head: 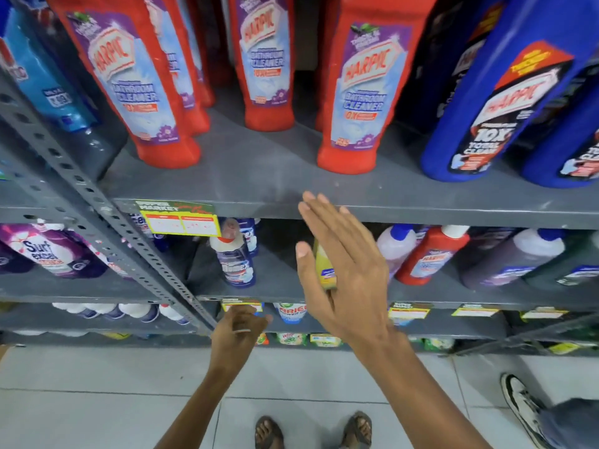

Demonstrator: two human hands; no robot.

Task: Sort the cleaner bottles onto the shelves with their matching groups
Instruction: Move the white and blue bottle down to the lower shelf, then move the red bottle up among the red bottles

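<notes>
A small yellow bottle [325, 268] stands on the middle shelf [282, 270], mostly hidden behind the right hand [340, 270]. That hand is spread flat with fingers straight and thumb out, in front of the bottle; whether the palm touches it cannot be told from this angle. At nine o'clock from the yellow bottle stands a blue Domex bottle [235, 257] with a white cap, apart from it. At three o'clock a pale lilac bottle [397, 249] leans beside a small red Harpic bottle [431, 256], with darker bottles further right.

The left hand [238, 325] is lower, at seven o'clock from the right, fingers loosely curled and gripping nothing, just before a price tag [241, 304] on the edge of the lower shelf.

On the top shelf [275, 176], at twelve o'clock, tall red Harpic bathroom cleaner bottles [356, 102] stand in rows, with big blue Harpic bottles [496, 105] at two o'clock. A yellow and green price label [181, 220] hangs from that shelf's front edge. At six o'clock the person's sandalled feet [311, 431] stand on a tiled floor [81, 400].
</notes>
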